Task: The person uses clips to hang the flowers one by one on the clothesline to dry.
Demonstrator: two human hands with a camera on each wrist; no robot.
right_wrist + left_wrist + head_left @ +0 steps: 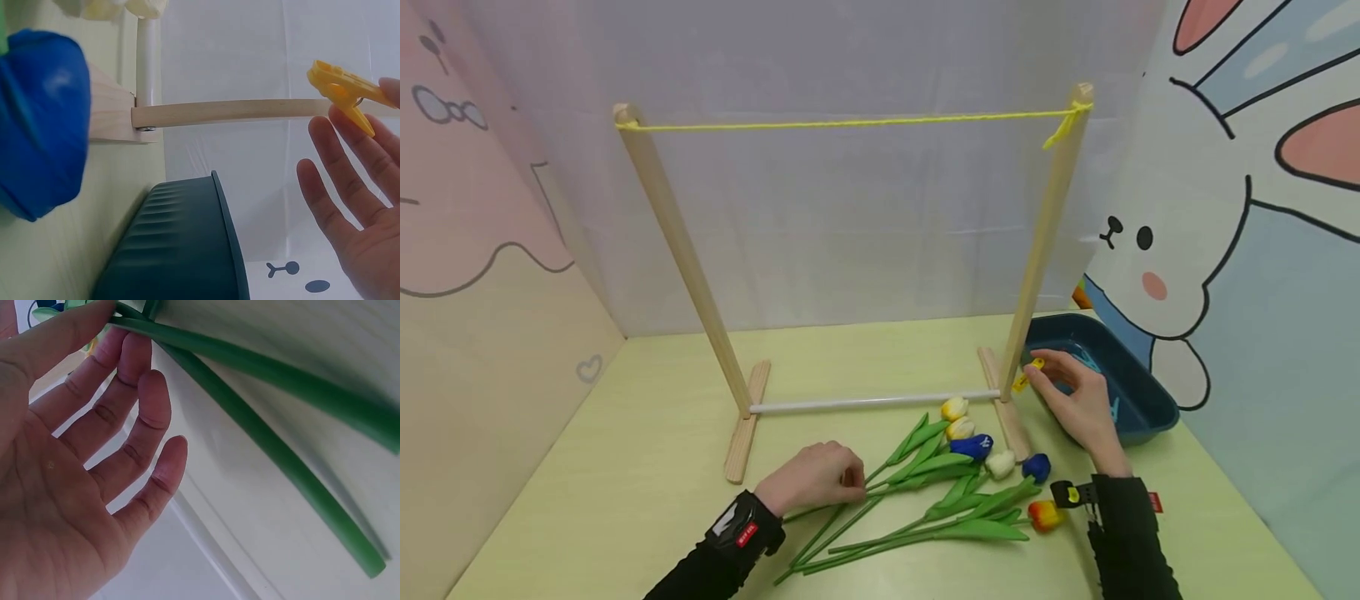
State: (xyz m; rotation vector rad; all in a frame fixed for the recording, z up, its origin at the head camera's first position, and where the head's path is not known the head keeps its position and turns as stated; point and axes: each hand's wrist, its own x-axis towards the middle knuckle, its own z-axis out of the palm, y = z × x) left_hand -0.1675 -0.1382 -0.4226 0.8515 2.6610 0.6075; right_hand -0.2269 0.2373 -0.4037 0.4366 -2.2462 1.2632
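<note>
Pinching a yellow clothespin point(353, 84) in the right hand point(1078, 404) and a tulip stem point(256, 365) in the left hand point(816, 479), at the fingertips, apparently picking up, next needing to lift the stem off the table point(625, 500) below.

From the head I'm looking forward and down over the bench point(625, 500); up close, the left wrist is sharing the stems point(281, 378) with it, the right, facing the far edge, the tub point(169, 244).

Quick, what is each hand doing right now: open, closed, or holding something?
Left hand: closed, pinching a green flower stem.
Right hand: closed, holding a yellow clip between thumb and fingers.
</note>
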